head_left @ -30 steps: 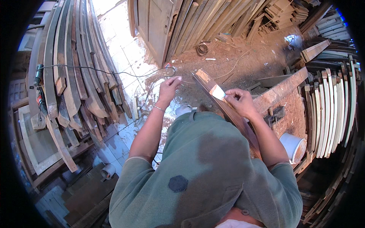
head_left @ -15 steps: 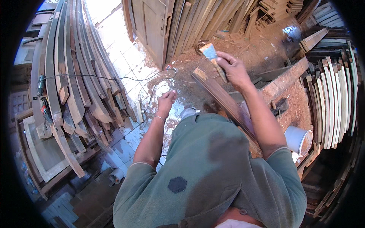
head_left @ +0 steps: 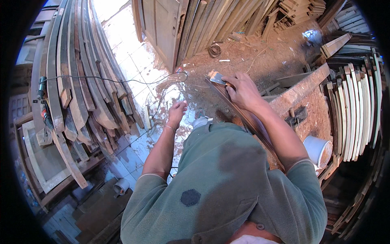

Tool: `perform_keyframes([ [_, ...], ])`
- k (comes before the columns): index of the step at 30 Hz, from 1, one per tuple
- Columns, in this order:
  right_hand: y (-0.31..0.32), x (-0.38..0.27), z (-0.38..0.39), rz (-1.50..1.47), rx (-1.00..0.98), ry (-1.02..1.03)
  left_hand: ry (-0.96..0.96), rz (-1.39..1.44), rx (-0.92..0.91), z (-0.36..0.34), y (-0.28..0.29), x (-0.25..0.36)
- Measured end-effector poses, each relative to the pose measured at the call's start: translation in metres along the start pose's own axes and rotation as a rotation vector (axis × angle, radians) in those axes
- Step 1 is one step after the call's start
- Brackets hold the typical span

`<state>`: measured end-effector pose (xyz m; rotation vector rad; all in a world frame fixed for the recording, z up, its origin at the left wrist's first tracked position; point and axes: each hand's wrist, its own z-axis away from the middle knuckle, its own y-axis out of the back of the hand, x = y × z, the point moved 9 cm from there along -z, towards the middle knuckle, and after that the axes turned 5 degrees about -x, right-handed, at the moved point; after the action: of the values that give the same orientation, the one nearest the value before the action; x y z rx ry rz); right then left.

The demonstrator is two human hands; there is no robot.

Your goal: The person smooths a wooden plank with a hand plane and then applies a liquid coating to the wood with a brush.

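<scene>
My right hand (head_left: 243, 90) presses a small flat scraper blade (head_left: 218, 78) onto the top end of a long curved wooden strip (head_left: 239, 116) that runs down toward my body. My left hand (head_left: 178, 112) hangs in the air left of the strip with loosely curled fingers, holding nothing I can see. A thin bracelet circles its wrist. My green shirt hides the lower part of the strip.
Curved wooden slats (head_left: 77, 81) are stacked at left with a power tool (head_left: 42, 101) and its cable. A white bucket (head_left: 317, 150) sits at right beside a workbench beam (head_left: 300, 91). Pale slats (head_left: 357, 114) stand far right. Planks and a door (head_left: 162, 28) lean at the back.
My right hand lifted the scraper up and away, then brought it back down onto the strip's top end. My left hand dropped lower and stayed free.
</scene>
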<state>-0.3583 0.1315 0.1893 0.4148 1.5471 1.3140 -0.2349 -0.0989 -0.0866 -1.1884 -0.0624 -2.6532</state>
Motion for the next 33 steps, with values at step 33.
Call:
perform_keyframes([
  [33, 0.077, 0.081, 0.154, -0.491, 0.146, -0.290, 0.017, -0.194, 0.277, 0.012, 0.079, -0.118],
])
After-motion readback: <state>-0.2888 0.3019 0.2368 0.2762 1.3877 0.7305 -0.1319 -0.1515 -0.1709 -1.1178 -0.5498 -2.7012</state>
